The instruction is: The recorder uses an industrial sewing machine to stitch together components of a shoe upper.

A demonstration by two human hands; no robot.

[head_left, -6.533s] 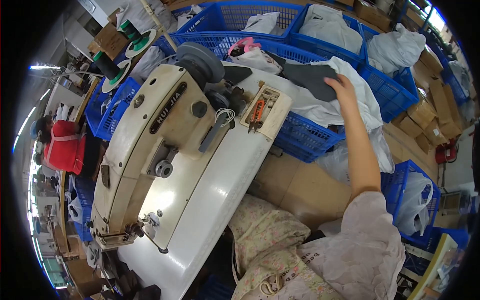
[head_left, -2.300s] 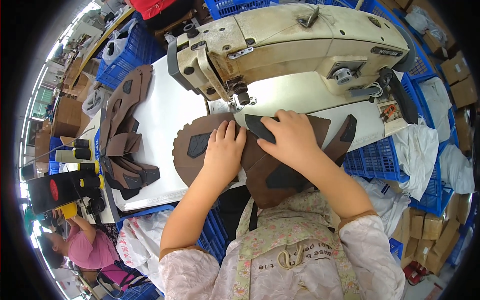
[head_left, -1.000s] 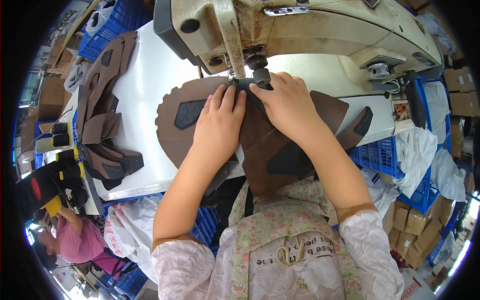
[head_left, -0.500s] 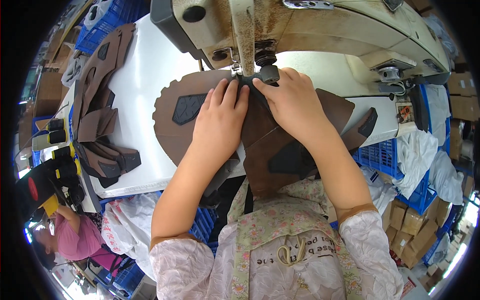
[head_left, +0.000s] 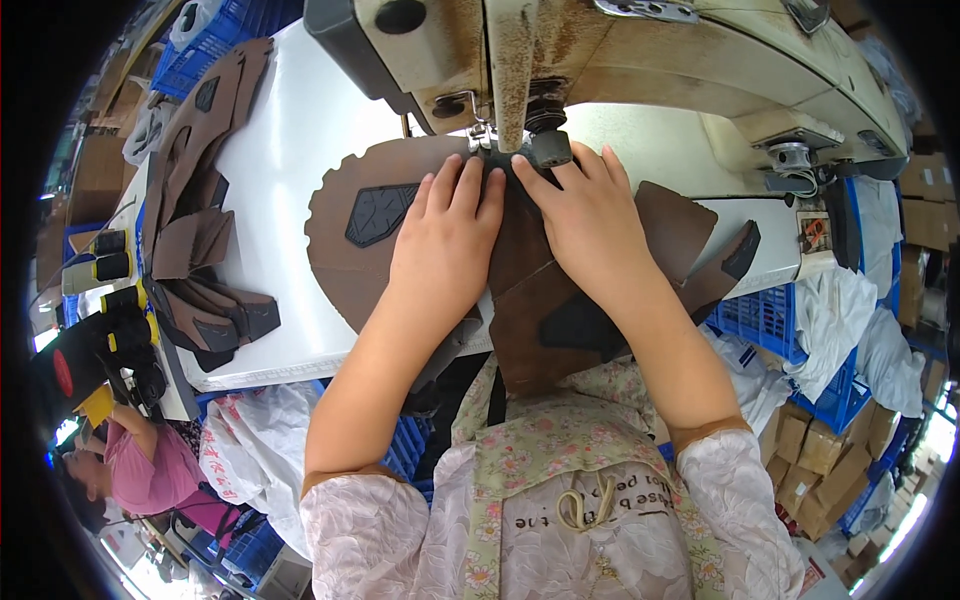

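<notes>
Brown leather-like shoe upper pieces (head_left: 340, 240) lie under the head of a beige sewing machine (head_left: 640, 60), their top edge at the metal presser foot (head_left: 481, 136). A black textured patch (head_left: 380, 215) sits on the left part. My left hand (head_left: 440, 240) rests flat on the brown material, fingers stretched toward the foot. To the right of the foot, my right hand (head_left: 595, 225) presses on the same work with fingers extended, some fingertips partly behind the machine's dark round knob (head_left: 550, 149). A lower brown panel (head_left: 520, 340) hangs toward my lap. The needle point cannot be made out.
Several cut brown pieces (head_left: 190, 240) are piled along the table's left side, near thread spools (head_left: 112, 268). A blue crate (head_left: 755, 320) and cardboard boxes (head_left: 820, 445) stand at right. Another person in pink (head_left: 160, 475) sits at lower left.
My right hand has turned slightly, its fingers pointing more straight ahead and further apart. My left hand stays flat on the brown pieces. The whole view has shifted a little.
</notes>
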